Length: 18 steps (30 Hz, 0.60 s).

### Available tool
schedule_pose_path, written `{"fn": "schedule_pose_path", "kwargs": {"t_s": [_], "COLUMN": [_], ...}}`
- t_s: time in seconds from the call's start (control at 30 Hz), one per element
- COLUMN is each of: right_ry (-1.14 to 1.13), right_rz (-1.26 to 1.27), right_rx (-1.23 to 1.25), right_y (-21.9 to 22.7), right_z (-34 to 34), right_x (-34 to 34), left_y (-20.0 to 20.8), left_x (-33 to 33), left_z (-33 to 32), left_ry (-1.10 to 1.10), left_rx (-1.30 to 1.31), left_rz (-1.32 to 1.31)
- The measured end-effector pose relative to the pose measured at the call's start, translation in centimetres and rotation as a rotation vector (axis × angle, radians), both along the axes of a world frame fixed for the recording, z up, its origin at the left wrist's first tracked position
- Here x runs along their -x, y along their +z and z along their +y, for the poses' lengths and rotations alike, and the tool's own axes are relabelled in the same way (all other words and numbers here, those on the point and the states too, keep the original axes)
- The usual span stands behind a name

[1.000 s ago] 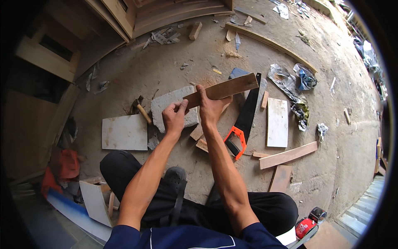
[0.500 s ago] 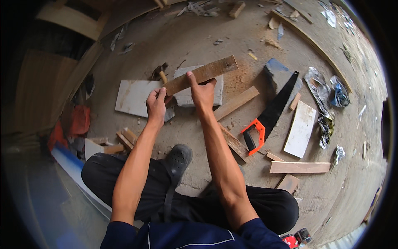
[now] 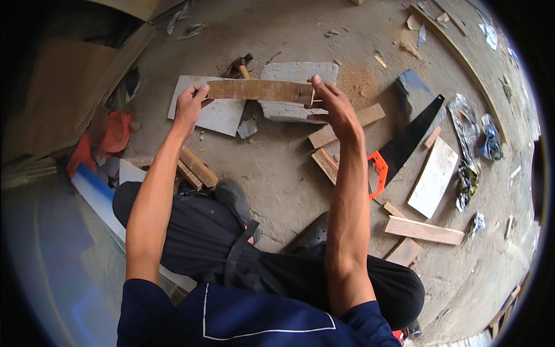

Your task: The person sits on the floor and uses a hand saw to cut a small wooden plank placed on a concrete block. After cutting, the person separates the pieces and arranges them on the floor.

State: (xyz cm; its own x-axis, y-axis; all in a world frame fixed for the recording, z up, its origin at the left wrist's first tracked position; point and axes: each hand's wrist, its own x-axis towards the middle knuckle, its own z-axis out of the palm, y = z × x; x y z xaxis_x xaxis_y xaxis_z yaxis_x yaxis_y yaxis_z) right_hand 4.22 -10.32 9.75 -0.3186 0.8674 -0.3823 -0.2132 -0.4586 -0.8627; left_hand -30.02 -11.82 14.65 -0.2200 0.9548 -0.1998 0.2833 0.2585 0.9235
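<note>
A short brown wooden board (image 3: 260, 91) is held up level in front of me, above the floor. My left hand (image 3: 191, 107) pinches its left end, thumb on top. At the other end, my right hand (image 3: 340, 111) has its thumb and fingers around the corner, with the lower fingers spread. Beneath and behind the board lie a pale concrete block (image 3: 298, 72) and a white panel (image 3: 219, 118). A hammer (image 3: 244, 70) rests just beyond the board, its head partly over the panel.
To the right lie a handsaw (image 3: 404, 143) with an orange-and-black handle, a blue-grey block (image 3: 415, 92) and a white board (image 3: 433, 176). Wood offcuts (image 3: 425, 230) and crumpled foil wrappers (image 3: 465, 150) are scattered there. An orange-red bag (image 3: 115, 132) sits at the left.
The board has swung from a slant to level. My right hand has moved from its middle to its right end, and my left hand has shifted left with the other end.
</note>
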Motion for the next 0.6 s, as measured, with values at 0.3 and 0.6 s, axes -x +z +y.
{"fn": "schedule_pose_path", "kwargs": {"t_s": [0.3,0.6], "right_ry": [0.482,0.38], "right_rz": [-0.72,-0.504], "right_rx": [0.194,0.217], "right_y": [-2.5,-6.2], "right_z": [-3.8,-7.2], "right_x": [-6.2,-6.7], "left_y": [-8.5,-13.9], "left_x": [-8.2,-1.6], "left_z": [0.7,-2.4], "left_ry": [-0.195,0.117], "left_rx": [0.151,0.094], "left_rz": [-0.273,0.044]}}
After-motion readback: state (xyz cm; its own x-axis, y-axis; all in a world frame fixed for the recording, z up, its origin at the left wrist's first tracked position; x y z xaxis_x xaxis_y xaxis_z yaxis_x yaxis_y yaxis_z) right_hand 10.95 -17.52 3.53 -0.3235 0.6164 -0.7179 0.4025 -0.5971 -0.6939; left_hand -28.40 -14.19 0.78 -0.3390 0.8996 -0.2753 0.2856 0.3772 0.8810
